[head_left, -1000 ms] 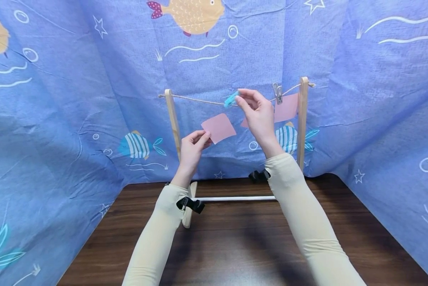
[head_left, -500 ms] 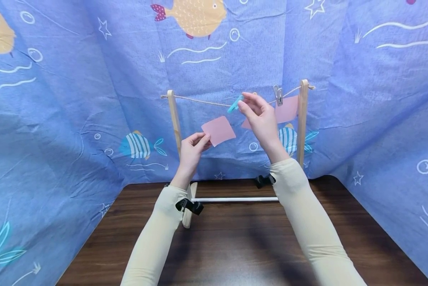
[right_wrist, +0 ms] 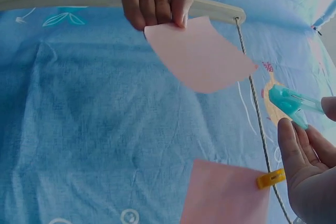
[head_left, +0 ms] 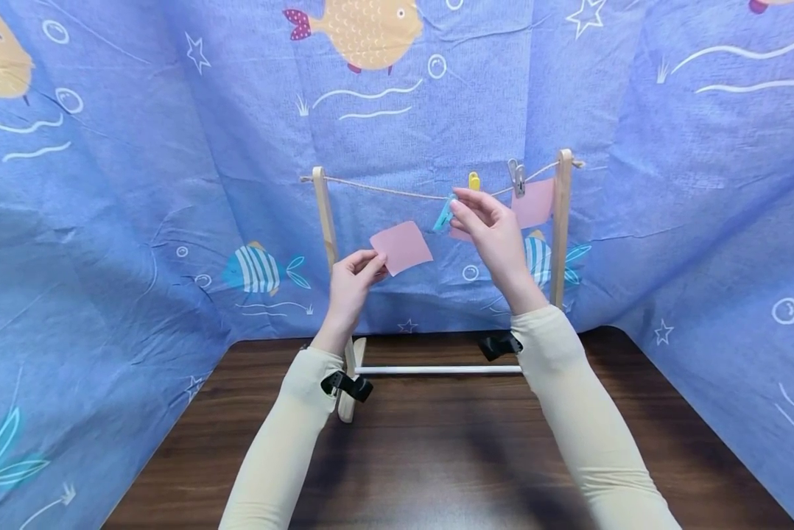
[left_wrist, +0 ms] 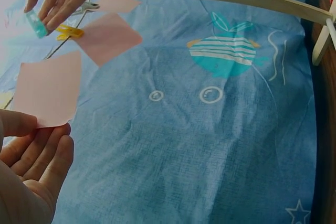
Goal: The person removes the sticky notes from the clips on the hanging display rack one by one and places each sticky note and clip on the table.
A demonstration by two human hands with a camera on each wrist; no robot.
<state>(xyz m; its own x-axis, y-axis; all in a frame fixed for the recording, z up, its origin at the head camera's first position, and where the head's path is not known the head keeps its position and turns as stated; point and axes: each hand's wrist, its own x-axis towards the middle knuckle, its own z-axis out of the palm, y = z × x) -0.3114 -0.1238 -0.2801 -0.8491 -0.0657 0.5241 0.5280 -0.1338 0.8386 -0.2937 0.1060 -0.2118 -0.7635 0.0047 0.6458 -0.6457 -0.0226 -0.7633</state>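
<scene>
In the head view, my left hand (head_left: 352,287) pinches a square pink paper (head_left: 403,246) near its lower left corner, thumb in front. My right hand (head_left: 499,239) holds a teal clothespin (head_left: 445,213) between thumb and fingertips, right of the paper and apart from it. The right wrist view shows the clothespin (right_wrist: 291,100) beside the rope (right_wrist: 255,98), with the thumb and fingers on its handle ends. A yellow clothespin (head_left: 473,181) fixes another pink paper (right_wrist: 226,192) to the rope. Farther right hangs a pink paper (head_left: 532,202) under a grey clothespin (head_left: 517,178).
The rope runs between two wooden posts, one left (head_left: 325,213) and one right (head_left: 560,228). A white bar (head_left: 437,369) spans low between them, above a dark wooden table (head_left: 430,449). A blue fish-print curtain (head_left: 397,132) surrounds the back and sides.
My right hand has moved down and slightly right, and the teal clothespin has swung steeper, uncovering the yellow clothespin. My left hand and its paper have shifted slightly down.
</scene>
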